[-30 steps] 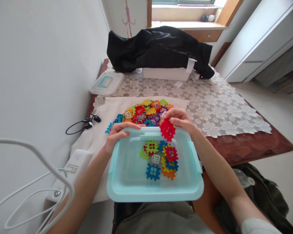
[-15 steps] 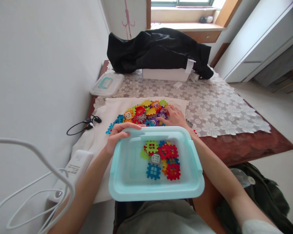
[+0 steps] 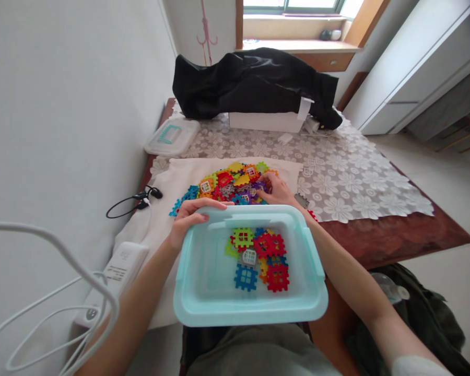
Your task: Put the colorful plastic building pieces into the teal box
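Note:
My left hand [image 3: 190, 218] is closed on the far left rim of a light turquoise plastic bin [image 3: 203, 312], thumb over the edge. In the bin lie several interlocking plastic building tiles, among them a red tile [image 3: 278, 278], a blue tile [image 3: 246, 278], a lime green tile [image 3: 243, 237] and a grey tile with a white window [image 3: 249, 257]. Beyond the bin, my right hand [image 3: 277, 190] pinches a purple tile [image 3: 260, 187] at the right side of a heap of mixed-colour tiles [image 3: 224, 179]. Its fingertips are partly hidden among the pieces.
The heap lies on a white cloth [image 3: 164, 183] over a lace-covered table [image 3: 348, 172]. A grey tile [image 3: 301, 200] lies right of my wrist. At left are black earphones [image 3: 141, 198], a white power strip [image 3: 127, 263] and a lid [image 3: 172, 137]. Black fabric [image 3: 254, 83] covers a box behind.
My right hand's fingers have drawn together around the purple tile, and the hand has shifted slightly right, uncovering the grey tile beside it. The left hand stays on the bin.

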{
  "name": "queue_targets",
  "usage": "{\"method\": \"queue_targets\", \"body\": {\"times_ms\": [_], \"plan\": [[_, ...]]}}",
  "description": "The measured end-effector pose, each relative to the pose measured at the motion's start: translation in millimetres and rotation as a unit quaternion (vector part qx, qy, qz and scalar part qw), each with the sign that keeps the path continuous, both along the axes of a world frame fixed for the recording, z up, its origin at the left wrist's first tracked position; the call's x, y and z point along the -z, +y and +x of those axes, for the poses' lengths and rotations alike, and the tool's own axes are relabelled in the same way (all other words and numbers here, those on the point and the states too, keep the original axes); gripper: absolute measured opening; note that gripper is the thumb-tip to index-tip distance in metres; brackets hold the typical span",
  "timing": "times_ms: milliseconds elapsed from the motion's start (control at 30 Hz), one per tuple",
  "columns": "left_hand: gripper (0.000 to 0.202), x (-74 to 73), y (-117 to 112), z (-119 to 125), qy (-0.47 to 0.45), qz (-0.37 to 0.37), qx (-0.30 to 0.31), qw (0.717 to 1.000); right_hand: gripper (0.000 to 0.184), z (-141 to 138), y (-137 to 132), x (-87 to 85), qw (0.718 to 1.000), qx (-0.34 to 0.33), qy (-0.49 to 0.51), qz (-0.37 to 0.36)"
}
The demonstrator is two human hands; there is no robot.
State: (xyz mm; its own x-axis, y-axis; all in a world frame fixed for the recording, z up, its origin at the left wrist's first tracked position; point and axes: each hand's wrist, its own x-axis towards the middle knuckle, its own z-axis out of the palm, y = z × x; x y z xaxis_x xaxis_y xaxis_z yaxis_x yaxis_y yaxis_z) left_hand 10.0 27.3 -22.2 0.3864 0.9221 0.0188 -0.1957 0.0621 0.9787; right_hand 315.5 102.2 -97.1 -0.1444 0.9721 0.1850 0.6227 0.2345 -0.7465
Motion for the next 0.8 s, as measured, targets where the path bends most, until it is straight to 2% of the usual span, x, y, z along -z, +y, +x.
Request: {"method": "queue_targets", "body": {"times_ms": [167, 367, 500, 667, 800], "plan": [[0.039, -0.4, 0.6, 0.0, -0.012, 0.005, 0.004, 1.0, 0.031, 0.7, 3.3, -0.5, 0.999, -0.017, 0.049, 0.012], [0.037, -0.9, -0.3, -0.2, -0.006, 0.01, 0.001, 1.0, 0.032, -2.7, 0.6, 1.5, 0.999, -0.039, 0.019, 0.0], [0.038, 2.1, 0.8, -0.9, -0.008, 0.015, 0.003, 1.0, 0.026, -3.9, -0.4, 0.1, 1.0, -0.005, 0.025, 0.01], [0.04, 2.8, 1.9, 0.0, -0.017, 0.01, 0.011, 1.0, 0.035, 1.6, -0.2, -10.1, 0.989, 0.062, 0.124, 0.042], [0.04, 0.9, 2.2, 0.9, -0.019, 0.007, 0.012, 1.0, 0.048, 4.4, 1.2, -15.4, 0.968, 0.067, 0.24, 0.017]]}}
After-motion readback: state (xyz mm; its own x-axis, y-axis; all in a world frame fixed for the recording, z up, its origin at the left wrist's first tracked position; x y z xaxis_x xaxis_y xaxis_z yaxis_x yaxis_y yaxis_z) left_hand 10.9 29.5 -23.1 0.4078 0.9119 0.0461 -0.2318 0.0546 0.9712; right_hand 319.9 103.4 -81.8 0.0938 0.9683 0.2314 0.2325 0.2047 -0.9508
